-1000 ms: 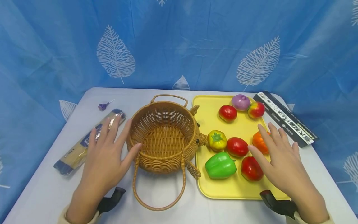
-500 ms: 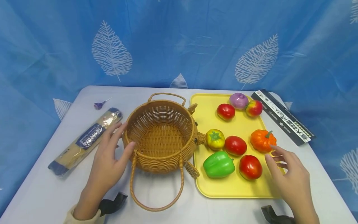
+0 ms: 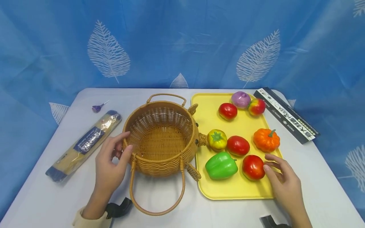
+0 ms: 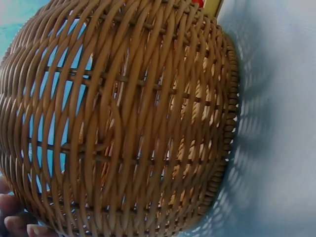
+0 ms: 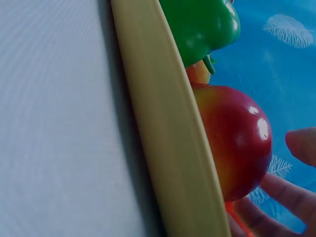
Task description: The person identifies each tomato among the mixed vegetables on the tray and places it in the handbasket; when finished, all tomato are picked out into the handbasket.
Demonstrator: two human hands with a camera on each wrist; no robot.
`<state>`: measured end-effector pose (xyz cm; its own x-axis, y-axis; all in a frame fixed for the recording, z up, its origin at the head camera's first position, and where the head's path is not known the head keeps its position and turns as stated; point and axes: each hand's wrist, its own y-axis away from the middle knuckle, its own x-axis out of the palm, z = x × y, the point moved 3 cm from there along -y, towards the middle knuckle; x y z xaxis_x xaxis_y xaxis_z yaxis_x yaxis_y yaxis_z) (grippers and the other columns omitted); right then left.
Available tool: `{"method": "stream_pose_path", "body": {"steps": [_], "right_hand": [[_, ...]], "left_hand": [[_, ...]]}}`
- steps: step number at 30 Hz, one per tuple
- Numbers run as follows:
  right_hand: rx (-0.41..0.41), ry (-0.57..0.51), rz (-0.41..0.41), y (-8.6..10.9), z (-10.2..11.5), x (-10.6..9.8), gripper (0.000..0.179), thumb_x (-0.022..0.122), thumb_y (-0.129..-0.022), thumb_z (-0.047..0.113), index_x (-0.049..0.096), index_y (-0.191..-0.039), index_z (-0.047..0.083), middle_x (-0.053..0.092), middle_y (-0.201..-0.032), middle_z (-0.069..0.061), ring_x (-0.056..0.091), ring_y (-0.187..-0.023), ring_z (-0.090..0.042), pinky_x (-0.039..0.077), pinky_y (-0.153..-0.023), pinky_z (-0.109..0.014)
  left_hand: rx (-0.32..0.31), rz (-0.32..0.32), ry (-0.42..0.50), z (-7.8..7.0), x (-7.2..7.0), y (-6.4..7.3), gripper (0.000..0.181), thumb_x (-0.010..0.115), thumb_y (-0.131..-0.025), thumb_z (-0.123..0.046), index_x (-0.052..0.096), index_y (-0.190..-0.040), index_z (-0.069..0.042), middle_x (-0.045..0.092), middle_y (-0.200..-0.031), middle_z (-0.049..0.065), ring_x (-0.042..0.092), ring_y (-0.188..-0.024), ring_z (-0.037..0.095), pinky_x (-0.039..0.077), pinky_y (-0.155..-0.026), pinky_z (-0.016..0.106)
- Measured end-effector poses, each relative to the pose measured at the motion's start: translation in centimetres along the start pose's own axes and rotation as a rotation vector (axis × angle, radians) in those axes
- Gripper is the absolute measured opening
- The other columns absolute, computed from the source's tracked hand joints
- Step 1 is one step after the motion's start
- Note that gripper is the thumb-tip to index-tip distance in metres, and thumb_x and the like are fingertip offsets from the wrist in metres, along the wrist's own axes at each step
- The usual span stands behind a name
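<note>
My left hand (image 3: 109, 164) is at the left rim of a brown wicker basket (image 3: 159, 167), index fingertip and thumb right at the rim. In the left wrist view, its fingertips (image 4: 19, 222) show beside the woven wall (image 4: 133, 118). My right hand (image 3: 285, 183) reaches over the right side of a yellow tray (image 3: 225, 191), thumb and fingers spread beside a red apple (image 3: 253, 167). In the right wrist view the apple (image 5: 237, 143) has a yellowish side; the fingers lie close by it, and the thumb (image 5: 302, 145) stands apart.
The tray also bears a green bell pepper (image 3: 221, 166), yellow-green tomato (image 3: 217, 139), orange pumpkin (image 3: 266, 140), purple onion (image 3: 240, 99) and several red fruits. A pasta packet (image 3: 84, 145) and lollipop (image 3: 97, 108) lie left; a black pasta box (image 3: 286, 115) lies right.
My left hand has moved from over the pasta packet to the basket rim, its fingers bending more. The right hand has drawn back from the pumpkin and come beside the apple.
</note>
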<state>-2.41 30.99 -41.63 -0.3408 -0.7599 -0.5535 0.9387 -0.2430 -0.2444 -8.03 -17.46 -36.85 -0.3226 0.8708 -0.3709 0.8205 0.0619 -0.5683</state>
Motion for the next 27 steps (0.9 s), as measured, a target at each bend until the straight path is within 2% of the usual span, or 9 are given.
{"method": "stream_pose_path", "body": {"steps": [4, 8, 13, 17, 21, 27], "right_hand": [[0.005, -0.102, 0.072, -0.1, -0.1, 0.4, 0.044, 0.065, -0.098, 0.0, 0.056, -0.141, 0.002, 0.058, -0.136, -0.002, 0.059, -0.114, -0.003, 0.048, -0.089, -0.01], [-0.016, -0.089, 0.132, -0.1, 0.2, 0.6, 0.053, 0.069, -0.095, -0.001, 0.053, -0.146, 0.006, 0.056, -0.139, 0.0, 0.055, -0.118, -0.001, 0.047, -0.09, -0.008], [-0.015, -0.063, 0.198, 0.0, 0.6, 1.1, 0.066, 0.079, -0.089, 0.003, 0.052, -0.148, 0.01, 0.055, -0.143, -0.007, 0.051, -0.121, 0.0, 0.045, -0.092, -0.008], [0.024, -0.028, 0.22, 0.1, 0.5, 1.3, 0.071, 0.084, -0.086, 0.012, 0.051, -0.15, 0.013, 0.053, -0.145, -0.009, 0.048, -0.123, 0.004, 0.044, -0.09, -0.007], [0.033, -0.017, 0.232, 0.1, 0.3, 1.3, 0.068, 0.084, -0.087, 0.015, 0.053, -0.148, 0.014, 0.055, -0.145, -0.007, 0.047, -0.124, 0.005, 0.045, -0.09, -0.008], [0.037, -0.024, 0.229, 0.1, 0.0, 1.3, 0.063, 0.083, -0.088, 0.016, 0.057, -0.145, 0.015, 0.057, -0.141, 0.002, 0.048, -0.124, 0.005, 0.047, -0.089, -0.009]], "left_hand": [[0.032, -0.046, 0.038, 0.2, 0.0, 0.1, 0.043, 0.069, -0.089, 0.009, 0.067, -0.13, -0.001, 0.044, -0.082, 0.005, 0.042, -0.072, 0.009, 0.036, -0.062, 0.018], [0.019, -0.051, 0.041, 0.5, 0.0, 0.4, 0.044, 0.069, -0.088, 0.009, 0.068, -0.131, -0.001, 0.042, -0.079, 0.005, 0.04, -0.071, 0.01, 0.035, -0.06, 0.02], [-0.014, -0.036, 0.014, 0.5, 0.0, 0.7, 0.046, 0.069, -0.09, 0.007, 0.067, -0.133, -0.006, 0.041, -0.073, 0.003, 0.039, -0.066, 0.01, 0.034, -0.059, 0.022], [-0.022, -0.02, 0.025, 0.5, 0.0, 0.7, 0.048, 0.069, -0.091, 0.007, 0.066, -0.136, -0.008, 0.038, -0.061, -0.003, 0.034, -0.055, 0.006, 0.03, -0.051, 0.022], [-0.031, -0.008, 0.064, 0.5, 0.1, 0.7, 0.049, 0.069, -0.09, 0.008, 0.065, -0.137, -0.007, 0.033, -0.054, -0.007, 0.027, -0.046, 0.003, 0.022, -0.04, 0.02], [-0.037, 0.0, 0.091, 0.6, 0.2, 0.7, 0.049, 0.068, -0.09, 0.011, 0.064, -0.137, -0.005, 0.03, -0.051, -0.008, 0.023, -0.043, 0.0, 0.017, -0.037, 0.018]]}}
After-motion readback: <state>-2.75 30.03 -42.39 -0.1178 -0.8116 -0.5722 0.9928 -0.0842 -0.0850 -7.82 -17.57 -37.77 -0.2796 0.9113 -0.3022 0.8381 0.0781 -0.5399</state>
